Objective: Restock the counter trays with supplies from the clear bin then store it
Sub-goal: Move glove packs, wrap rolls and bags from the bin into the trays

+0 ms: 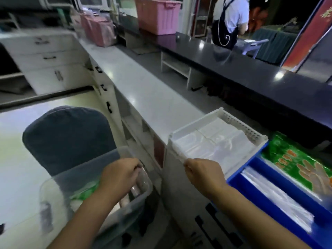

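The long white counter runs away from me, with a black upper counter raised behind it on my right. Below its near edge, on my left, is the clear bin, in front of a grey-covered chair; I cannot tell whether the bin rests on the seat or hangs from my grip. On the counter at my right sits a blue tray split by a divider, and touching its far side is a white tray with perforated walls. A pink crate stands far off on the black counter. The blue tray's far compartment holds a green glove packet, and its near one holds a stack of clear bags. Flat clear plastic bags fill the white tray. A green packet lies blurred inside the bin. My left hand grips the bin's rim at the corner nearest the counter, fingers curled over and down inside the wall. My right hand is closed tight, thumb and fingers pinching the near rim of the white tray.
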